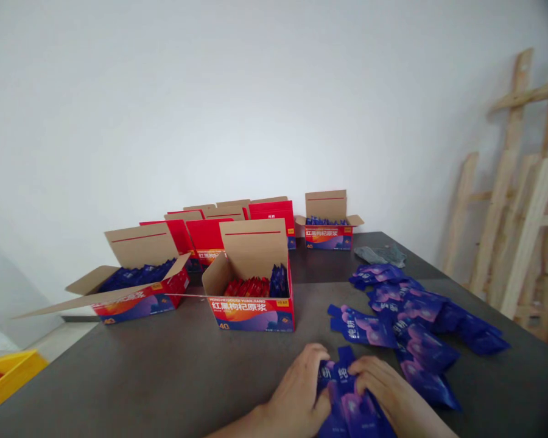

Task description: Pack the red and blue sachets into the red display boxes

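Note:
Several dark blue pouches (349, 401) with pink-purple prints are gathered upright at the table's front edge. My left hand (301, 386) grips their left side, fingers curled over it. On the right side, my right hand (383, 386) is closed around them too. One loose blue pouch (363, 326) lies flat just beyond my hands. To the right spreads a pile of blue pouches (415, 310). Ahead stands an open red and blue box (256, 313), holding red sachets (249, 286) and a few blue pouches (278, 281) at its right end.
Another open box (141, 304), full of blue pouches, stands left with its flaps spread wide. Behind are several red boxes (205, 234) and one filled box (329, 237). A grey cloth (381, 254) lies at the back right. Wooden frames (520, 201) lean right; a yellow crate (13, 374) sits lower left.

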Tool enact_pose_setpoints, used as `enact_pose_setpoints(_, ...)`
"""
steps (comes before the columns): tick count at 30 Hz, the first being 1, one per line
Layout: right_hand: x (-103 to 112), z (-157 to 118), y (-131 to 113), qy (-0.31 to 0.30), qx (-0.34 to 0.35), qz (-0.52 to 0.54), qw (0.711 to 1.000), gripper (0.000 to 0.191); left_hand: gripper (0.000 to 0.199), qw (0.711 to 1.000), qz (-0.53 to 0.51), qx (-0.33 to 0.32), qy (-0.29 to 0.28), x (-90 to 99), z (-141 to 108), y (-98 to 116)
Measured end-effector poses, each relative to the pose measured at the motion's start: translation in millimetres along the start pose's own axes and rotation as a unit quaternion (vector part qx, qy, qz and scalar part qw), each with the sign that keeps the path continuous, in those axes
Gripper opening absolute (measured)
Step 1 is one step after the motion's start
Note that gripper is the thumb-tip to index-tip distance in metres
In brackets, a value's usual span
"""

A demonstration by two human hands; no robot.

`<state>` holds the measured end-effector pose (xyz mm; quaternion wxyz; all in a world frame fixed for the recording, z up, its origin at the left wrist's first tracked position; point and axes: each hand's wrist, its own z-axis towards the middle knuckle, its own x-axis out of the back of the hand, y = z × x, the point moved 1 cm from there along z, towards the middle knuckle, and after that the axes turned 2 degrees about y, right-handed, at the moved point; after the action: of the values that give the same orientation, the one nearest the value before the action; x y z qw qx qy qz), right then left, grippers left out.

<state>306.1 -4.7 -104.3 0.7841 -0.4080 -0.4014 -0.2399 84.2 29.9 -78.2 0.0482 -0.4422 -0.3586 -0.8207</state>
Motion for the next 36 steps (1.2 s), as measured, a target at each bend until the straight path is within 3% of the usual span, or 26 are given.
enact_pose_setpoints(2,1.2,-5.7,-2.9,-0.048,-0.012,0.012,0.999,0.029,0.052,0.999,0.02,-0.03,-0.012,-7.2,-3.3,-1.9)
enact_pose_setpoints(5,3.0,-9.7,-4.4,-0.07,0.002,0.031,0.997,0.044,0.07,0.992,0.073,-0.088,-0.052,-23.5,-3.5,-7.2)
enact_pose_setpoints(10,15.1,2.2,11.5,-0.059,0.05,-0.054,0.996,0.044,0.053,0.964,0.173,-0.176,-0.096,-46.3,0.9,-18.3)
enact_pose_setpoints(13,23.5,14.5,29.8,0.006,0.034,-0.145,0.989,0.045,0.048,0.941,0.237,-0.234,-0.065,-54.2,-0.4,-26.2)
enact_pose_setpoints(17,17.6,23.6,50.6,0.135,-0.003,-0.345,0.929,0.046,0.038,0.924,0.281,-0.261,0.008,-64.2,-3.7,-36.0)
enact_pose_setpoints(23,1.9,24.5,60.5,0.144,0.015,-0.48,0.865,0.043,0.035,0.93,0.278,-0.238,0.032,-73.5,-4.7,-41.5)
enact_pose_setpoints(27,9.2,17.3,48.1,0.158,0.024,-0.492,0.856,0.045,0.029,0.937,0.247,-0.239,0.062,-76.6,-4.3,-42.5)
enact_pose_setpoints(31,8.9,-3.3,16.1,0.165,0.027,-0.503,0.848,0.052,0.027,0.957,0.178,-0.205,0.105,-68.5,-0.8,-30.8)
enact_pose_setpoints(36,-8.7,-25.5,-23.3,0.105,0.008,-0.443,0.89,0.034,0.035,0.957,0.137,-0.227,0.117,-42.6,2.8,-3.4)
